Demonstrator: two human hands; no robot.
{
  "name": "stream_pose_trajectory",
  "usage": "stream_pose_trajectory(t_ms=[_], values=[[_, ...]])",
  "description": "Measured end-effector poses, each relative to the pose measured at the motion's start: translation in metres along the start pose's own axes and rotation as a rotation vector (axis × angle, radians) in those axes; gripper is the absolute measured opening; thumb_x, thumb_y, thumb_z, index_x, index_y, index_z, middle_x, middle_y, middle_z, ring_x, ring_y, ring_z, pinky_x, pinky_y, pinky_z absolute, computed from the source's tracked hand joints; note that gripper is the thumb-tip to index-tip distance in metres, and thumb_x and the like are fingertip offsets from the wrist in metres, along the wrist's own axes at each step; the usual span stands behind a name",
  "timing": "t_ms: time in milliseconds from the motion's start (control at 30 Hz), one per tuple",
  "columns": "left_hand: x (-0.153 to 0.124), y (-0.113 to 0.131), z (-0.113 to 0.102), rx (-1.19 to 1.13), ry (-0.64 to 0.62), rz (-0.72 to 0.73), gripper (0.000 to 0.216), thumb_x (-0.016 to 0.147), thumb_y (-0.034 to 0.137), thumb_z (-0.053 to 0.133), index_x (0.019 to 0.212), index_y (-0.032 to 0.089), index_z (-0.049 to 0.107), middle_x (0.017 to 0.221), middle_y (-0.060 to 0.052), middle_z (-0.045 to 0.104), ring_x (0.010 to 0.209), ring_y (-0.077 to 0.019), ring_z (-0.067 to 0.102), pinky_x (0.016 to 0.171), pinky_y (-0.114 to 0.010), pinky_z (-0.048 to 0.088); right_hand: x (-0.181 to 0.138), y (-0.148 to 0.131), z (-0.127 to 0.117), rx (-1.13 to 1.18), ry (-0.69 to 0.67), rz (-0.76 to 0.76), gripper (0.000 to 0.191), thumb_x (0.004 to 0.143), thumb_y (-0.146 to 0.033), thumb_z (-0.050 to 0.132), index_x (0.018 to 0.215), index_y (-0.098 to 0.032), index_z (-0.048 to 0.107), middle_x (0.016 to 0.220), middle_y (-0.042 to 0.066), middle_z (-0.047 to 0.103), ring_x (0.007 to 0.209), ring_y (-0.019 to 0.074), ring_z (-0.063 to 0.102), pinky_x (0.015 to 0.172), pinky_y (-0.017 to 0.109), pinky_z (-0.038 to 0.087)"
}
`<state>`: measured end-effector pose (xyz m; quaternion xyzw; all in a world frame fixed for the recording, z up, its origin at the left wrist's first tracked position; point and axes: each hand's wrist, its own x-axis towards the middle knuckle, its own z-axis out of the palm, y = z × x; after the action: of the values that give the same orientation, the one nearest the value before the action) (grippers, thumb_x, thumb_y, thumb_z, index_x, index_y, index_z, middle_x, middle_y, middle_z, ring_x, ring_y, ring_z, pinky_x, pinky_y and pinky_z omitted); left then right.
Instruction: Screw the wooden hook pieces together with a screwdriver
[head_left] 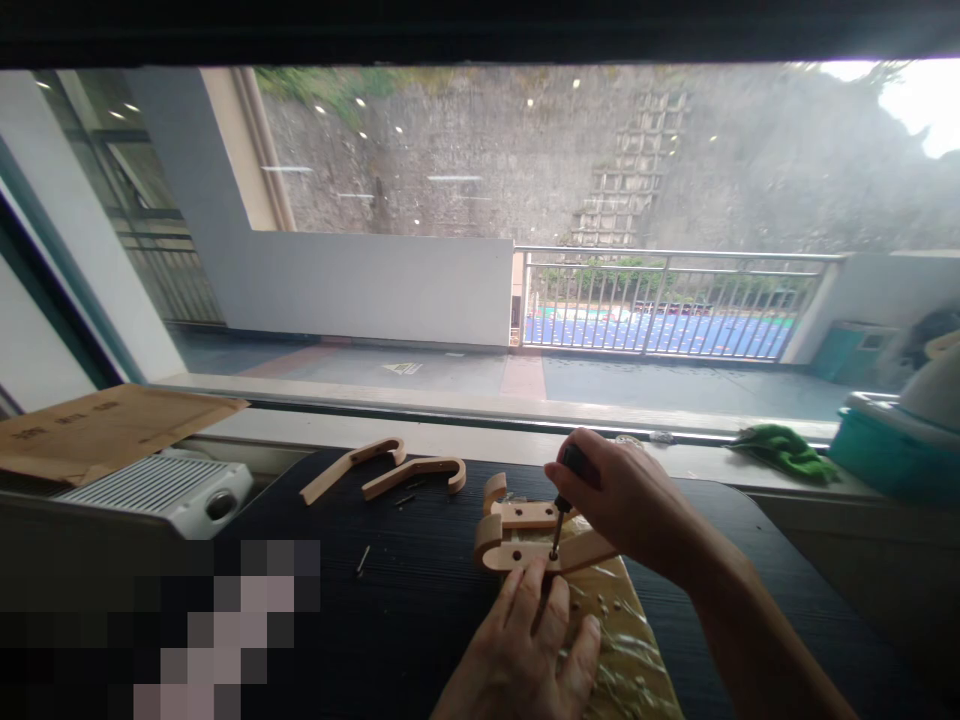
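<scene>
My right hand (607, 480) is wrapped round the dark handle of a screwdriver (559, 525). Its shaft points down, with the tip at a hole in the nearer curved wooden piece (532, 556). Fingers apart, my left hand (529, 640) lies flat with its fingertips against the near side of that piece. Just behind is a second curved wooden piece (517, 515), with two dark holes showing. Under both lies a block wrapped in shiny yellowish-brown tape or film (619, 640). My right hand and forearm hide part of the wooden pieces' right ends.
Two loose hook-shaped wooden pieces (420, 472) lie at the table's back left. Small screws (363, 560) lie on the dark table (315, 570). A brown envelope (112, 425) rests on a white radiator at left. A green cloth (787, 452) and teal container (885, 450) are by the window.
</scene>
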<state>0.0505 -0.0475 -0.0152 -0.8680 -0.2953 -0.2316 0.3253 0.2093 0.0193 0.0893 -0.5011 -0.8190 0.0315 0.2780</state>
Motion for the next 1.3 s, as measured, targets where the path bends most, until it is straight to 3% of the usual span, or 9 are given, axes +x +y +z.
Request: stream_pose_trajectory(t_ms=[133, 300, 400, 667, 900, 1300], values=[[0.001, 0.000, -0.002, -0.001, -0.011, 0.003, 0.027, 0.085, 0.026, 0.058, 0.112, 0.020, 0.053, 0.103, -0.009, 0.065, 0.103, -0.0283, 0.059, 0.087, -0.038, 0.046, 0.001, 0.003, 0.001, -0.034, 0.024, 0.020, 0.028, 0.088, -0.042, 0.048, 0.070, -0.020, 0.050, 0.051, -0.005, 0.049, 0.046, 0.0091, 0.035, 0.047, 0.024, 0.021], [0.000, 0.000, -0.003, -0.016, -0.006, 0.002, 0.029, 0.086, 0.028, 0.058, 0.113, 0.020, 0.053, 0.104, -0.009, 0.065, 0.103, -0.0293, 0.059, 0.087, -0.038, 0.047, -0.002, 0.001, -0.006, 0.111, -0.034, -0.025, 0.017, 0.084, -0.037, 0.054, 0.092, -0.023, 0.060, 0.062, -0.004, 0.058, 0.051, 0.0095, 0.046, 0.049, 0.022, 0.028], [0.001, 0.000, -0.003, -0.022, 0.007, -0.006, 0.028, 0.086, 0.028, 0.057, 0.113, 0.020, 0.054, 0.104, -0.009, 0.065, 0.103, -0.0294, 0.060, 0.086, -0.037, 0.048, -0.004, -0.001, -0.008, 0.127, -0.060, -0.041, 0.014, 0.085, -0.035, 0.053, 0.083, -0.022, 0.059, 0.061, -0.004, 0.057, 0.052, 0.0093, 0.044, 0.049, 0.022, 0.028], [-0.001, 0.001, -0.001, -0.001, -0.036, -0.002, 0.029, 0.086, 0.025, 0.058, 0.114, 0.020, 0.052, 0.106, -0.010, 0.064, 0.105, -0.0288, 0.057, 0.089, -0.039, 0.045, 0.001, 0.003, 0.001, 0.014, -0.014, 0.024, 0.027, 0.087, -0.040, 0.050, 0.068, -0.020, 0.050, 0.051, -0.005, 0.050, 0.046, 0.0093, 0.038, 0.046, 0.024, 0.023], [0.000, 0.001, -0.002, -0.026, 0.000, -0.016, 0.026, 0.087, 0.027, 0.056, 0.113, 0.021, 0.054, 0.106, -0.009, 0.065, 0.104, -0.0295, 0.059, 0.087, -0.038, 0.047, -0.003, 0.004, -0.008, 0.148, -0.051, -0.025, 0.013, 0.084, -0.033, 0.054, 0.092, -0.023, 0.058, 0.064, -0.004, 0.059, 0.054, 0.0103, 0.048, 0.050, 0.022, 0.030], [-0.001, 0.001, -0.002, -0.003, -0.025, -0.014, 0.028, 0.086, 0.026, 0.057, 0.114, 0.020, 0.053, 0.106, -0.010, 0.064, 0.104, -0.0291, 0.059, 0.090, -0.039, 0.044, 0.000, 0.006, -0.003, 0.032, -0.011, 0.026, 0.023, 0.087, -0.040, 0.051, 0.075, -0.021, 0.054, 0.056, -0.004, 0.055, 0.050, 0.0101, 0.043, 0.048, 0.024, 0.027]])
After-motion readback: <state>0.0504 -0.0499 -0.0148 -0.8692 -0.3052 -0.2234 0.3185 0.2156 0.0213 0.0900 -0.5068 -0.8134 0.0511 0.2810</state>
